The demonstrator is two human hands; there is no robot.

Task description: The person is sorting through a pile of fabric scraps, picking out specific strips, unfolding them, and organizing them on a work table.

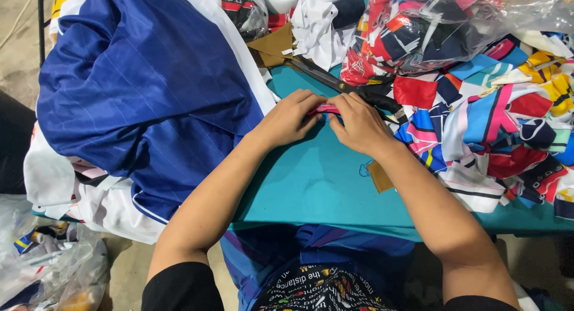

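Strip (326, 109): small pink fabric piece, pinched between both hands, just beside the scissors (335, 81) on the table (311, 179).
Left hand (287, 117): fingers closed on its left end.
Right hand (359, 124): fingers closed on its right end.
Handling: likely light, soft, limp; best held by the ends, taut.
Beyond scissors: scrap pile (496, 120).

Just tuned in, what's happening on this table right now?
A person has both hands together at the middle of a teal table. The left hand and right hand pinch a small pink strip of fabric between their fingers. Black scissors lie just behind the hands. A blue garment is heaped on the left, and colourful fabric pieces are piled on the right.
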